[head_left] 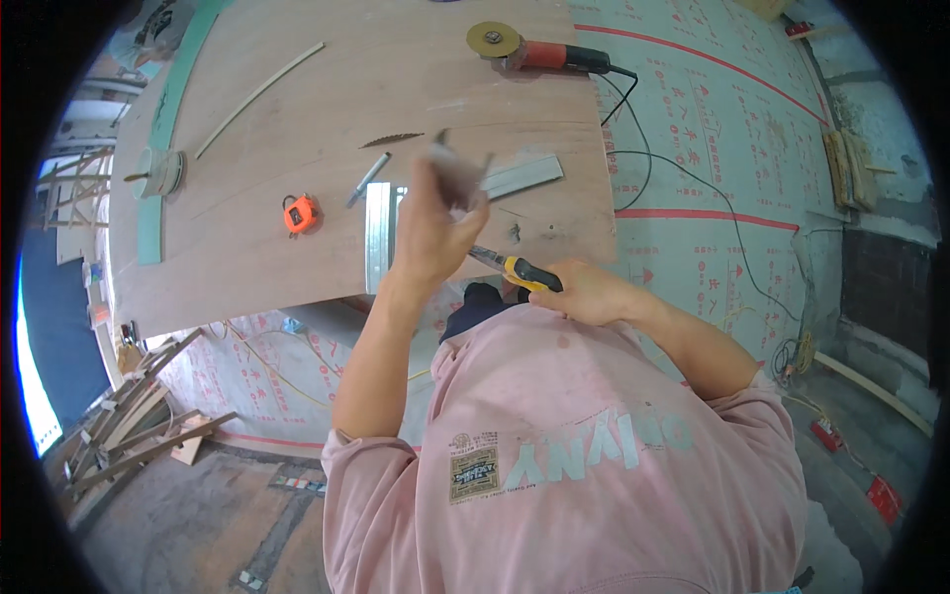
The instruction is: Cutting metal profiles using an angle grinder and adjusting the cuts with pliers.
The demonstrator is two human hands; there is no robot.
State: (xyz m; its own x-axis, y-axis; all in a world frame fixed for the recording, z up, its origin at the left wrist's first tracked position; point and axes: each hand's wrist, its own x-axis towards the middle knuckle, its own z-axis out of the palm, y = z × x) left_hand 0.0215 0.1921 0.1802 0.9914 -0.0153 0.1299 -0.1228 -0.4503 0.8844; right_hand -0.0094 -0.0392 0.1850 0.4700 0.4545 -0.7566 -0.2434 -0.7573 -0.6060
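Note:
My left hand [433, 223] is raised over the near edge of the board table, fingers curled round a greyish piece [461, 182] that is smeared by motion; its kind cannot be made out. In my right hand [592, 293], close to my body, is a yellow and black utility knife [522, 274], its metal end pointing left towards my left wrist. Just left of my left hand lies a shiny metal channel [378, 238] at the table edge. Another metal channel piece [526, 177] lies beyond the knife. A pen [369, 179] and a dark serrated strip [393, 140] are close by.
On the wooden board [247, 252] are an orange tape measure [299, 214], a thin wood strip [259, 99], a white tub [159, 172] and an angle grinder [542, 54]. The grinder's black cord [709, 188] runs across the covered floor. Scrap wood [134, 436] is piled at lower left.

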